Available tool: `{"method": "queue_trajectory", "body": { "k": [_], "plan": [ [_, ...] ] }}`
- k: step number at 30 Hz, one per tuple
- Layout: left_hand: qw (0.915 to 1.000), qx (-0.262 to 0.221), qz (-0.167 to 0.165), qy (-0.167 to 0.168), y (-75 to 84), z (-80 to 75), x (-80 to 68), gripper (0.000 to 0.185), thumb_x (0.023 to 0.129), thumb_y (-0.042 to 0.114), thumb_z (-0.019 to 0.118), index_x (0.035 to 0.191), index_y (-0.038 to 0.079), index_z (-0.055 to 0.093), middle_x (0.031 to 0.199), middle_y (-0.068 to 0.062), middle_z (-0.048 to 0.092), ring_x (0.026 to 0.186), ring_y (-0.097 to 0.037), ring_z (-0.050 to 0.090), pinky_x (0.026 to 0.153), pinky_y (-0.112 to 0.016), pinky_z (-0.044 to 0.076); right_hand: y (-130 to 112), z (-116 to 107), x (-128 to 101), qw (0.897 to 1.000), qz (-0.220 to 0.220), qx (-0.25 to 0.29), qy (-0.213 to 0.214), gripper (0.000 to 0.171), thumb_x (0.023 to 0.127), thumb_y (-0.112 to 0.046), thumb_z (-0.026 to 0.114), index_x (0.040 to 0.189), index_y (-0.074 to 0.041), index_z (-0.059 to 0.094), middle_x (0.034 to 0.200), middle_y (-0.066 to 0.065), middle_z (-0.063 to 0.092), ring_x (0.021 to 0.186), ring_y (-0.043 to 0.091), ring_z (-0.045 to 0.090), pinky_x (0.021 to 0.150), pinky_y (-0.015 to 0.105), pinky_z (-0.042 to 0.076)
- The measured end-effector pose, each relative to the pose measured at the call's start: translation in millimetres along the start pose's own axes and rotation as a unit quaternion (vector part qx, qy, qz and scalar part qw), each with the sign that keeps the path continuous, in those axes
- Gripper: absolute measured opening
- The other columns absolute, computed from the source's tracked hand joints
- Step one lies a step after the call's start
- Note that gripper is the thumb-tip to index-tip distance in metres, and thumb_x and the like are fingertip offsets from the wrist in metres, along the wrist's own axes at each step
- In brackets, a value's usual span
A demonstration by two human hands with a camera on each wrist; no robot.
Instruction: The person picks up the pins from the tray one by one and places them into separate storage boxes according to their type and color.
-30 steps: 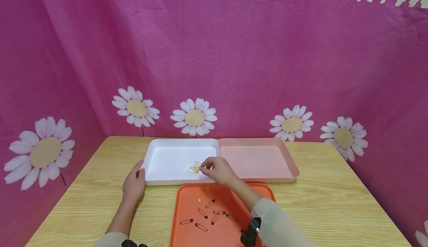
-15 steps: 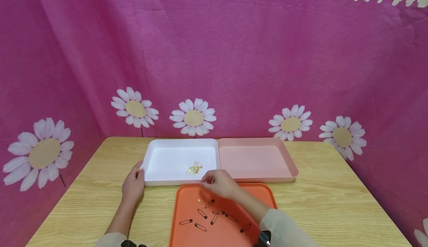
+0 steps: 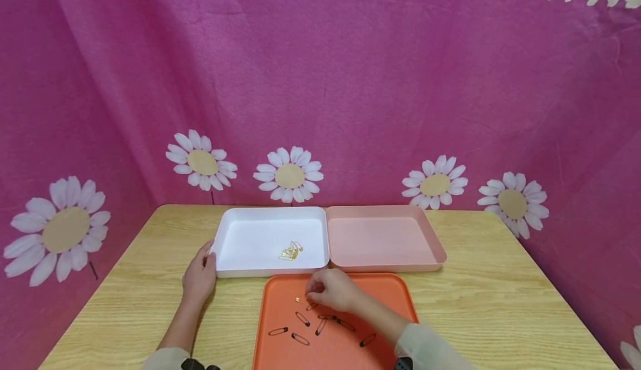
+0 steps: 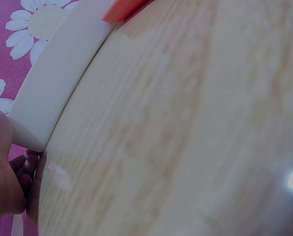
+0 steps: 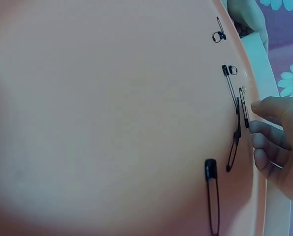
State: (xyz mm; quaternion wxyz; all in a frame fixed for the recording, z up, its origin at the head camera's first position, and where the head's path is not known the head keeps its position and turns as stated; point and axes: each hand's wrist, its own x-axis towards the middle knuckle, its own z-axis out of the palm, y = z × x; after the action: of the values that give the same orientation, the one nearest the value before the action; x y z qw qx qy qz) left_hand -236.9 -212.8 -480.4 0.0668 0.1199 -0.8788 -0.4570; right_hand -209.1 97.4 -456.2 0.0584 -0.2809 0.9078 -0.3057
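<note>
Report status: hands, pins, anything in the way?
Left hand rests on white tray corner. Right hand over orange tray, fingertips at black safety pin; grip unclear. Gold pins lie in white tray. No obstruction.

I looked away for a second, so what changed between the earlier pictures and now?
The right hand let go at the gold pins in the white tray, drew back toward the person and came down over the orange tray, fingers at a black safety pin. The left hand stayed on the white tray's corner; the trays did not move.
</note>
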Motion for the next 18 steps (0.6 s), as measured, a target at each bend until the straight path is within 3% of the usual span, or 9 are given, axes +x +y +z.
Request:
{"method": "queue_trajectory", "body": {
  "k": [12, 18],
  "plan": [
    [0.9999, -0.007, -0.01, -0.007, 0.0, 0.1, 1.0, 0.049, 0.101, 0.031, 0.026, 0.147, 0.016, 0.03, 0.138, -0.023, 0.043, 0.132, -0.04, 0.034, 0.109, -0.058, 0.018, 2.9, 0.6, -6.1, 0.999, 0.006, 0.043, -0.032, 0.007, 0.079, -0.017, 0.074, 0.081, -0.011, 0.07, 0.065, -0.006, 0.064, 0.056, -0.004, 0.049, 0.055, 0.015, 0.043],
    [0.9999, -0.007, -0.011, -0.011, -0.3, -0.2, 1.0, 0.049, 0.101, 0.032, 0.026, 0.148, 0.017, 0.029, 0.14, -0.024, 0.042, 0.133, -0.04, 0.033, 0.11, -0.058, 0.019, -0.9, 0.1, -6.9, 0.998, 0.017, 0.029, -0.048, 0.007, 0.082, -0.023, 0.071, 0.081, -0.016, 0.071, 0.069, -0.011, 0.065, 0.062, -0.005, 0.052, 0.06, 0.015, 0.044]
  ]
}}
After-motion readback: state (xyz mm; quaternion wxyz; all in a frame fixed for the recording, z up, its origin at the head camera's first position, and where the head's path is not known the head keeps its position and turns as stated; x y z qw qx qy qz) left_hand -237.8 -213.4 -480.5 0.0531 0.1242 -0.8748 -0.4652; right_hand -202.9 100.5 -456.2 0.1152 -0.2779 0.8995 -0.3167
